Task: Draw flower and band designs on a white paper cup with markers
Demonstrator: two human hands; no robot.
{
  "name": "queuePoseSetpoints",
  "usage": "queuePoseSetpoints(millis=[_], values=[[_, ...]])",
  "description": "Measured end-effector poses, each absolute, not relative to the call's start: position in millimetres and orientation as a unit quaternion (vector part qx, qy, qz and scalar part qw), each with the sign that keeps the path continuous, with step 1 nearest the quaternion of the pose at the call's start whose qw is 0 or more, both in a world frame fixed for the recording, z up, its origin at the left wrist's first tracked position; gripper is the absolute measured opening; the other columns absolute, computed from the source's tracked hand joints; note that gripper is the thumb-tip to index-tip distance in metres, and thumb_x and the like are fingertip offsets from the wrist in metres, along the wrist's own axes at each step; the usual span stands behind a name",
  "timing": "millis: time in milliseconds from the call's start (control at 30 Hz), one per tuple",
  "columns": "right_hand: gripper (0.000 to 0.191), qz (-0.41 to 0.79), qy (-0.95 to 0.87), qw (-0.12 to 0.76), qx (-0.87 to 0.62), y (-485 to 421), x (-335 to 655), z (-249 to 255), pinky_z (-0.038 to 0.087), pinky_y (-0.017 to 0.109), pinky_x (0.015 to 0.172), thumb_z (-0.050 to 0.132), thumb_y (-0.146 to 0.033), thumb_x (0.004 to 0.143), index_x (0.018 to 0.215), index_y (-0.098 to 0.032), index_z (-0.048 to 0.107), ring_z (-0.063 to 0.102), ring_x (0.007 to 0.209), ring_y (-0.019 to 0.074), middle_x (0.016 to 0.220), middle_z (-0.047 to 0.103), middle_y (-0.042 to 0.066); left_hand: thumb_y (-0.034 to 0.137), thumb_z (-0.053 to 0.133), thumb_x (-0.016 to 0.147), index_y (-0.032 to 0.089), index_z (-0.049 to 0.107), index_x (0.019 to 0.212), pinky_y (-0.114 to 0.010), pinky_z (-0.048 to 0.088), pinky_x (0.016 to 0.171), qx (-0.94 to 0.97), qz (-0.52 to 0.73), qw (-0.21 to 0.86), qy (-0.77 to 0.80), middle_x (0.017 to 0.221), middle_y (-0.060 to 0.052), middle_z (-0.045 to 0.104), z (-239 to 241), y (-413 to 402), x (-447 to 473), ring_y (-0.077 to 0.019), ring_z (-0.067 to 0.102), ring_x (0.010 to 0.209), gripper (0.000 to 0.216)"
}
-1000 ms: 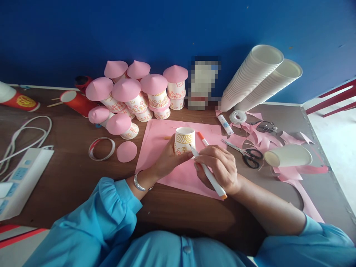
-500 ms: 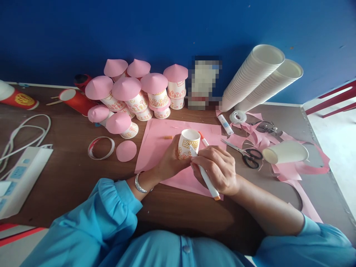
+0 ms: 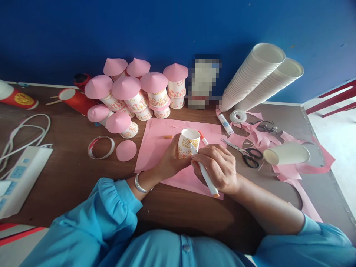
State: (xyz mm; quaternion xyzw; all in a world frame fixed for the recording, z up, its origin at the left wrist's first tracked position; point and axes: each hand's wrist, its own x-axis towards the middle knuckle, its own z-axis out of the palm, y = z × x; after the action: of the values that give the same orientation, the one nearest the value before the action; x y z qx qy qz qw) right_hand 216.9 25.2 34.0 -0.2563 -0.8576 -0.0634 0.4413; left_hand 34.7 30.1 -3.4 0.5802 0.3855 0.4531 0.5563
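A white paper cup [image 3: 189,138] with yellow-orange scallops and small red flowers drawn on it is held by my left hand [image 3: 170,157], whose fingers wrap its left side and back. My right hand [image 3: 218,167] is closed round a white marker [image 3: 207,177] with an orange end, its tip at the cup's drawn side. Under both hands lies a pink paper sheet [image 3: 155,148]. On it, behind the cup, are an orange-and-white marker [image 3: 203,138] and an orange pen cap [image 3: 168,137].
Decorated cups with pink cone roofs [image 3: 126,89] stand at the back left. Tall paper cup stacks [image 3: 251,79] lean by the wall. Scissors [image 3: 244,152], a glue stick [image 3: 226,124], tape [image 3: 238,116] and pink scraps lie right; a power strip [image 3: 26,181] lies left.
The marker in my right hand has shifted very slightly, its orange end a little higher and further left. My left hand and the cup stay put.
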Motion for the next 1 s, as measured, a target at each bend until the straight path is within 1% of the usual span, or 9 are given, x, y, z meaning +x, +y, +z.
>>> queuePoseSetpoints(millis=[133, 267, 333, 400, 533, 733, 1000], values=[[0.016, -0.060, -0.857, 0.441, -0.260, 25, 217, 33, 0.061, 0.034, 0.068, 0.067, -0.009, 0.093, 0.108, -0.016, 0.065, 0.068, 0.071, 0.0188, 0.084, 0.074, 0.007, 0.049, 0.086, 0.083, 0.020, 0.059, 0.120, -0.035, 0.056, 0.078, 0.583, 0.457, 0.546, 0.391, 0.105, -0.006, 0.067, -4, 31, 34, -0.0210, 0.064, 0.092, 0.055], [0.019, -0.060, -0.858, 0.436, -0.266, 24, 218, 33, 0.060, 0.033, 0.069, 0.067, -0.010, 0.093, 0.110, -0.019, 0.065, 0.068, 0.072, 0.0177, 0.084, 0.073, 0.004, 0.050, 0.084, 0.085, 0.021, 0.059, 0.115, -0.033, 0.053, 0.074, 0.585, 0.452, 0.557, 0.380, 0.099, -0.004, 0.066, -4, 32, 34, -0.0189, 0.061, 0.087, 0.049], [0.019, -0.058, -0.859, 0.435, -0.265, 24, 218, 33, 0.060, 0.033, 0.069, 0.067, -0.009, 0.093, 0.110, -0.019, 0.065, 0.068, 0.072, 0.0177, 0.084, 0.073, 0.004, 0.049, 0.085, 0.084, 0.022, 0.058, 0.112, -0.033, 0.052, 0.072, 0.579, 0.449, 0.563, 0.381, 0.097, -0.003, 0.064, -5, 32, 33, -0.0182, 0.060, 0.085, 0.048], [0.018, -0.055, -0.859, 0.436, -0.263, 24, 218, 33, 0.060, 0.033, 0.070, 0.068, -0.009, 0.092, 0.108, -0.017, 0.065, 0.068, 0.072, 0.0178, 0.084, 0.073, 0.004, 0.049, 0.086, 0.082, 0.022, 0.054, 0.111, -0.032, 0.051, 0.071, 0.566, 0.449, 0.569, 0.393, 0.096, -0.002, 0.063, -7, 31, 33, -0.0172, 0.058, 0.083, 0.051], [0.016, -0.055, -0.860, 0.437, -0.259, 24, 218, 33, 0.060, 0.032, 0.070, 0.068, -0.008, 0.092, 0.105, -0.016, 0.065, 0.068, 0.072, 0.0178, 0.083, 0.072, 0.005, 0.049, 0.087, 0.079, 0.022, 0.049, 0.111, -0.032, 0.051, 0.072, 0.548, 0.436, 0.573, 0.427, 0.098, -0.002, 0.061, -13, 30, 31, -0.0168, 0.057, 0.084, 0.057], [0.014, -0.053, -0.862, 0.434, -0.256, 24, 217, 34, 0.062, 0.033, 0.069, 0.066, -0.007, 0.093, 0.104, -0.016, 0.064, 0.068, 0.071, 0.0184, 0.081, 0.072, 0.005, 0.044, 0.086, 0.080, 0.022, 0.050, 0.112, -0.032, 0.050, 0.073, 0.529, 0.428, 0.588, 0.437, 0.101, -0.002, 0.061, -6, 30, 30, -0.0183, 0.057, 0.087, 0.053], [0.013, -0.061, -0.861, 0.432, -0.263, 25, 217, 33, 0.061, 0.033, 0.070, 0.065, -0.008, 0.093, 0.102, -0.018, 0.063, 0.066, 0.070, 0.0172, 0.080, 0.070, 0.003, 0.048, 0.089, 0.077, 0.021, 0.051, 0.110, -0.032, 0.051, 0.075, 0.508, 0.433, 0.604, 0.435, 0.099, -0.002, 0.063, -3, 31, 31, -0.0177, 0.059, 0.087, 0.057]])
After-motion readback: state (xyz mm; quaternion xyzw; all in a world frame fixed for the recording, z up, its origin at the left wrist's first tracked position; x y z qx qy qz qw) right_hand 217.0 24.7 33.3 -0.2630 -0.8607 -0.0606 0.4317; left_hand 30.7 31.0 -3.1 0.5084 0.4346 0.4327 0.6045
